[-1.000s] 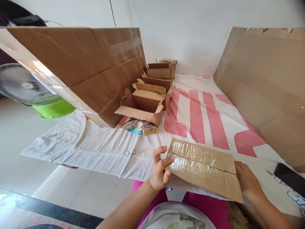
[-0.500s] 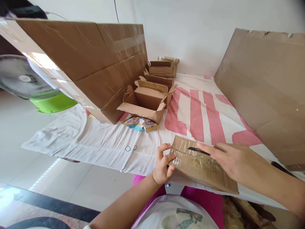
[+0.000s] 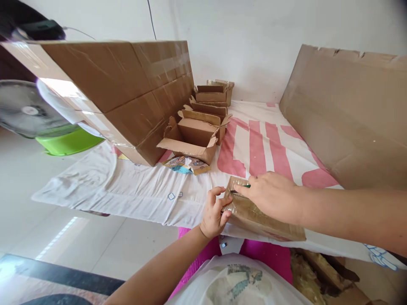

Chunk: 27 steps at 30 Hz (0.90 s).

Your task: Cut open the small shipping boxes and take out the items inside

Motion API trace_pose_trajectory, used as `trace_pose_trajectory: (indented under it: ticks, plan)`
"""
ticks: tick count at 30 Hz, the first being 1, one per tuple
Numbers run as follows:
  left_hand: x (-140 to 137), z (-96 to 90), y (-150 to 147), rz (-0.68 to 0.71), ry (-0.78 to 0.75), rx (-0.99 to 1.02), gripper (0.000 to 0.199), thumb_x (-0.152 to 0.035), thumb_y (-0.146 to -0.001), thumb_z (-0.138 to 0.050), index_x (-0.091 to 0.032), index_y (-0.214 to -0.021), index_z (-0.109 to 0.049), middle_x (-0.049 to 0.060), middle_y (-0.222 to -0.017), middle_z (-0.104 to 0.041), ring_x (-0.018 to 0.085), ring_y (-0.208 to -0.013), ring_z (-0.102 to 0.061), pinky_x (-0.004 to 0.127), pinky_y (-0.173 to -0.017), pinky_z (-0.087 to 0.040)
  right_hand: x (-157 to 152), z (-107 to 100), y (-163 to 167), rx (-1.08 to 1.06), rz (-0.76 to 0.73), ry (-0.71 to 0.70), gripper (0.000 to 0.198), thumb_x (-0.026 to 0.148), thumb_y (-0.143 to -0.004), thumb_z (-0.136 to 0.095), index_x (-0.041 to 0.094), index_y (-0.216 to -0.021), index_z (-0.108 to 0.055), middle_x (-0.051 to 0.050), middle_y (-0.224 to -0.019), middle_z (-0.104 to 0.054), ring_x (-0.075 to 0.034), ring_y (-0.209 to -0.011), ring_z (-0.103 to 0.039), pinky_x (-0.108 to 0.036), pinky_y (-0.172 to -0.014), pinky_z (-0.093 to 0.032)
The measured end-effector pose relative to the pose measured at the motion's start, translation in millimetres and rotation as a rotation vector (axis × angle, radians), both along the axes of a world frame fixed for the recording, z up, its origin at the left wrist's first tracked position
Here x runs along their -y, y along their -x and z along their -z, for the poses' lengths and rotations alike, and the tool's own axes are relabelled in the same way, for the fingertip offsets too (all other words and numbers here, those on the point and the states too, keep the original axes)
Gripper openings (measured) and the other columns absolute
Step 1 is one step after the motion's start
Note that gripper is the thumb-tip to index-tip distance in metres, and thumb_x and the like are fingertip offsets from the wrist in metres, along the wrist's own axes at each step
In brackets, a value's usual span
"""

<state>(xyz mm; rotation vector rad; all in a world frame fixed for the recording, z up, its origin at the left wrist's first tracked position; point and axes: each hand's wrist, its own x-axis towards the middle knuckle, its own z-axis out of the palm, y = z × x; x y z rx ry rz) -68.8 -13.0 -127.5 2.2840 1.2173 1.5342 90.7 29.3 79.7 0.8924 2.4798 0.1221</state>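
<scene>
A taped cardboard box (image 3: 260, 224) lies at the near edge of the cloth-covered table. My left hand (image 3: 213, 216) grips its left end, fingers on top and thumb against the near side. Over the box's top is my right hand (image 3: 275, 197), closed around a box cutter, with the index finger stretched along it. Only a green bit of the box cutter (image 3: 247, 186) and its dark blade show near the left end of the top; my fingers hide the rest. The blade is at the taped seam, close to my left fingertips.
Several open cardboard boxes (image 3: 193, 135) stand in a row beside a large carton (image 3: 127, 97). A colourful piece of card (image 3: 186, 165) lies before them. Another big cardboard panel (image 3: 346, 114) rises at the right. Cardboard scraps (image 3: 321, 271) lie below the table; a fan (image 3: 28, 110) stands left.
My right hand has slid left along the box with the box cutter, toward my left hand. The left hand keeps its hold on the end. The view has shifted slightly.
</scene>
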Motion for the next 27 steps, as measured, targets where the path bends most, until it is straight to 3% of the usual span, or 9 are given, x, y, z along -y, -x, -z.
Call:
trace_pose_trajectory:
  ticks: [6, 12, 21, 27]
  plan:
    - [1, 3.5, 1, -0.013, -0.005, 0.009, 0.041, -0.048, -0.099, -0.030, -0.018, -0.116, -0.053, 0.014, -0.123, -0.044, 0.025, -0.113, -0.048, 0.045, -0.092, -0.048, 1, 10, -19, 0.011, -0.002, 0.012, 0.034, 0.004, -0.071, -0.066, 0.021, -0.100, -0.070, -0.004, -0.070, -0.071, -0.021, -0.058, -0.066, -0.028, -0.049, -0.039]
    - [1, 3.0, 1, -0.021, -0.011, -0.007, 0.042, -0.048, -0.099, -0.030, -0.017, -0.114, -0.055, 0.015, -0.122, -0.045, 0.025, -0.113, -0.048, 0.045, -0.092, -0.048, 5, 14, -50, 0.003, -0.057, -0.078, 0.042, 0.003, -0.074, -0.059, 0.022, -0.112, -0.067, -0.004, -0.073, -0.072, -0.019, -0.056, -0.064, -0.027, -0.048, -0.034]
    - [0, 4.2, 2, -0.014, -0.010, -0.001, 0.039, -0.046, -0.100, -0.031, -0.017, -0.115, -0.054, 0.015, -0.123, -0.046, 0.025, -0.113, -0.049, 0.045, -0.091, -0.048, 7, 25, -53, -0.045, -0.123, -0.099, 0.048, 0.003, -0.079, -0.054, 0.023, -0.122, -0.062, -0.004, -0.080, -0.074, -0.019, -0.062, -0.067, -0.026, -0.049, -0.031]
    - [1, 3.7, 2, -0.029, -0.002, -0.018, 0.039, -0.046, -0.100, -0.030, -0.018, -0.115, -0.053, 0.016, -0.123, -0.045, 0.027, -0.115, -0.048, 0.047, -0.091, -0.048, 15, 17, -77, 0.041, -0.028, -0.062, 0.047, -0.009, -0.066, -0.056, 0.020, -0.100, -0.072, -0.002, -0.067, -0.071, -0.019, -0.056, -0.065, -0.028, -0.047, -0.029]
